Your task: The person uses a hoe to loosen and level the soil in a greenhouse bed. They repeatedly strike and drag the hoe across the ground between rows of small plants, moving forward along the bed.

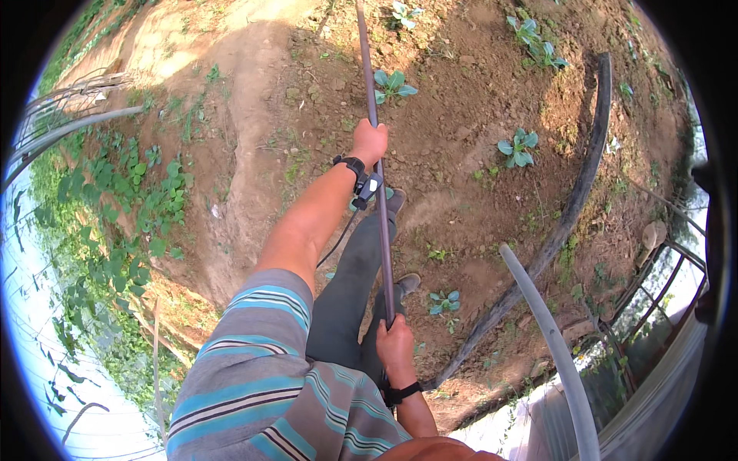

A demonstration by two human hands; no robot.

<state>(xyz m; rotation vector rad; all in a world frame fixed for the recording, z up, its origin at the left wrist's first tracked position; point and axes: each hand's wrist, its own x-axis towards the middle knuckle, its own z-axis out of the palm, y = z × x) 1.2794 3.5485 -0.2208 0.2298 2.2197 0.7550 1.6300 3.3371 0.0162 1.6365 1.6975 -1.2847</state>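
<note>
A long, thin brown pole [367,69] runs from the top edge of the view down toward my body. My left hand [370,141] is wrapped round it about midway, with the arm stretched forward. Lower down, close to my hip, my right hand [396,346] grips the same pole near its visible lower end. The pole's far end lies outside the view, so I cannot tell what tool it belongs to. A leafy green seedling [394,85] grows just right of the pole, beyond my left hand.
More seedlings [518,148] stand in the brown soil [461,115] to the right. A thick dark hose or pipe [573,207] curves across that side, and a pale grey pipe [550,330] rises nearby. Leafy vines [115,184] grow at left. My shoes [410,283] are on the soil.
</note>
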